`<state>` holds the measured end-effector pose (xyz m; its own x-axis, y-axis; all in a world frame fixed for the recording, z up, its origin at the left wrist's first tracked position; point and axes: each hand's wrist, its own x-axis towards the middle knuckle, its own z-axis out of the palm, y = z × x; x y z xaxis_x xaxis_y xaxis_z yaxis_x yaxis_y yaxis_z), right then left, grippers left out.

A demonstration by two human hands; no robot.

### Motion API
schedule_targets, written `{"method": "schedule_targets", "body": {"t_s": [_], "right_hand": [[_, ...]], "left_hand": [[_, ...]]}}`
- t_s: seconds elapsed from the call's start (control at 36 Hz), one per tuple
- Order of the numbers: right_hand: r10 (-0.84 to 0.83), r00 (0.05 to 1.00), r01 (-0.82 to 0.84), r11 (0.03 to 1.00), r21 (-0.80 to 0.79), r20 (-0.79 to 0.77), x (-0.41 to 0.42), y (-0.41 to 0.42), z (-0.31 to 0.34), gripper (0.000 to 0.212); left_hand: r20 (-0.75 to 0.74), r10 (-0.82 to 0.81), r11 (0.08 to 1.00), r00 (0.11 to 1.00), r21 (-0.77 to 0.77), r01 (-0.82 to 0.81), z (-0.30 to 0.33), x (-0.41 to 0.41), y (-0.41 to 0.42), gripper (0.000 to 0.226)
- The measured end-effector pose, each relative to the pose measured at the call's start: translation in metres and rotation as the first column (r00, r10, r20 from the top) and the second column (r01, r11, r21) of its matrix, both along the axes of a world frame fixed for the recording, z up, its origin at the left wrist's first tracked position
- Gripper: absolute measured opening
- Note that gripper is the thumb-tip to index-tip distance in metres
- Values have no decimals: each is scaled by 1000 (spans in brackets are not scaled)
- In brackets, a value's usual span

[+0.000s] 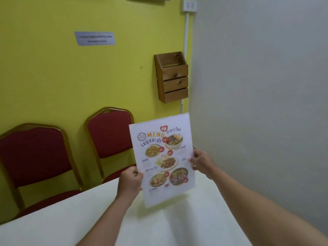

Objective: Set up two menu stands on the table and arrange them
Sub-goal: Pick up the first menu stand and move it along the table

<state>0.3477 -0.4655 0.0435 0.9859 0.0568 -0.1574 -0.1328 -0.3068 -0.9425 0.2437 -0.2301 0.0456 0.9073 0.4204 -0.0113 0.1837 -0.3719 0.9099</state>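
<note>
You hold one menu stand (162, 158) up over the far end of the bench (88, 219), both hands on it. Your left hand (130, 181) is closed on its left edge, low down, thumb on the front, fingers wrapped behind. Your right hand (201, 160) pinches the right edge about halfway up, fingertips on the front face, the other fingers hidden behind. The stand is upright, tilted slightly left at the top, printed face toward you: "MENU" heading, Thai text, photos of dishes. Its bottom edge looks just above the white bench cover; can't tell whether it touches. Can't tell if there is a base under the sheet.

Only one stand is in view. Two red chairs (110, 139) with gold frames stand beyond the bench's left side, backs against the yellow wall (53, 77). A wooden wall box (173, 80) is mounted on that wall above the stand, near the corner. A small notice (95, 38) is stuck higher up to the left. A socket (189, 5) sits at the top by the corner, conduit running down from it. Grey wall (257, 86) on the right.
</note>
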Motion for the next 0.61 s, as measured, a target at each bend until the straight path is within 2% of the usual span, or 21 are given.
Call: {"method": "schedule_targets", "body": {"t_s": [0.08, 0.17, 0.36, 0.5, 0.61], "right_hand": [[25, 1000, -25, 1000, -11, 4, 38, -7, -1, 25], [55, 998, -54, 997, -50, 22, 74, -13, -6, 15], [91, 995, -86, 990, -109, 40, 125, -12, -7, 25], [110, 994, -108, 990, -96, 12, 150, -13, -18, 6], [123, 992, -121, 986, -113, 19, 161, -13, -22, 6]], "left_hand": [[-5, 58, 998, 998, -6, -58, -1, 31, -9, 18], [-5, 100, 995, 995, 12, -99, -4, 58, -15, 18], [-30, 168, 986, 985, 26, -167, -11, 102, -25, 17], [-20, 200, 980, 980, 8, -200, -18, 121, -29, 15], [-24, 225, 974, 974, -5, -226, -24, 131, -31, 15]]}}
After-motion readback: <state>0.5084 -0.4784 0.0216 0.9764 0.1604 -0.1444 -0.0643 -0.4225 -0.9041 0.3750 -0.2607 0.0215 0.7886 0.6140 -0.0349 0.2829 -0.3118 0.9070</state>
